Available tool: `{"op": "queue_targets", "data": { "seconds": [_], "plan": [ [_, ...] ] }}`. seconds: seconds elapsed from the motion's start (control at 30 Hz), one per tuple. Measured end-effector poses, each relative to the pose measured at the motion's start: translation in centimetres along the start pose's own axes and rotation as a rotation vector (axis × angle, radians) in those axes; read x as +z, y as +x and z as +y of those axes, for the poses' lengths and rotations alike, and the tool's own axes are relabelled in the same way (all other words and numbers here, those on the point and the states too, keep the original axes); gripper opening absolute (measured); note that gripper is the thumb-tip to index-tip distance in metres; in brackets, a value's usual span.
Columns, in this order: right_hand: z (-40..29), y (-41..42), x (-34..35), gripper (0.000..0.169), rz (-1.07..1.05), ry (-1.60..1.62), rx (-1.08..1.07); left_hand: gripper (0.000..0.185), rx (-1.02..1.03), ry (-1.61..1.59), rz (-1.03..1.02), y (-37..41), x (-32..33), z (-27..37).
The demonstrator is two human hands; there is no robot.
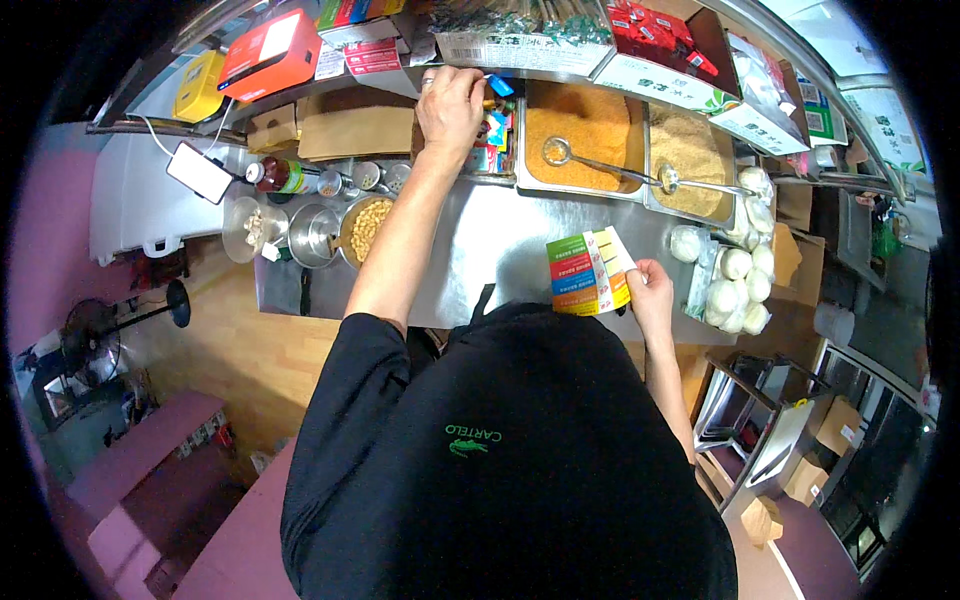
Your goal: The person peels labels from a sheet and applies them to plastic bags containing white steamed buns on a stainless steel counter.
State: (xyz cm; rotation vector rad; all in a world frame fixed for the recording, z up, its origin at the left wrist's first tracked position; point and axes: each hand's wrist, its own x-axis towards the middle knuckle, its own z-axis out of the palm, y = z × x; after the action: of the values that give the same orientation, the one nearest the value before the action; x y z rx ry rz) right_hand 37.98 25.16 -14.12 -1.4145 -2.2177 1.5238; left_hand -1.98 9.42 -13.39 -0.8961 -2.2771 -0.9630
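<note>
My left hand point(450, 105) reaches over the back of the steel counter point(487, 232), its fingers bent beside a small blue item point(500, 85); whether they grip it cannot be told. Just below lies a compartment of colourful packets point(495, 131), partly hidden by the hand. In my right hand point(651, 289), near the counter's front edge, is a colourful printed paper packet point(589, 271), pinched at its right side. Behind it, a steel tray of orange powder point(577, 135) and a tray of tan powder point(690, 150) each hold a metal ladle.
Left on the counter are a bowl of peanuts point(367, 229), a steel pot point(313, 236), a clear container point(251, 229) and a bottle point(281, 176). White bagged bundles point(739, 292) lie at the right. Boxes of skewers point(525, 49) and red packets point(660, 37) line the shelf above.
</note>
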Motion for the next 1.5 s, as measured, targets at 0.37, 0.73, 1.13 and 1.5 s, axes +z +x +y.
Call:
{"op": "queue_targets", "data": {
  "seconds": [0.37,0.73,1.13,1.5],
  "plan": [
    [0.1,0.6,0.8,0.02,-0.043,0.014,0.1,0.014,0.034,-0.04,0.198,-0.2,2.8,-2.0],
    [-5.9,1.5,0.0,0.019,0.017,0.044,-0.167,0.018,-0.345,-0.37,-0.019,-0.1,-3.2,4.4],
    [-11.7,-2.4,-1.4,0.019,-0.347,0.524,-0.195,0.039,-0.67,-1.148,-0.752,-7.3,-10.1,16.1],
    [-9.7,-5.9,-2.8,0.023,-0.495,0.68,-0.183,0.04,-0.068,-0.441,-0.247,-7.5,-15.5,21.0]
  ]
}}
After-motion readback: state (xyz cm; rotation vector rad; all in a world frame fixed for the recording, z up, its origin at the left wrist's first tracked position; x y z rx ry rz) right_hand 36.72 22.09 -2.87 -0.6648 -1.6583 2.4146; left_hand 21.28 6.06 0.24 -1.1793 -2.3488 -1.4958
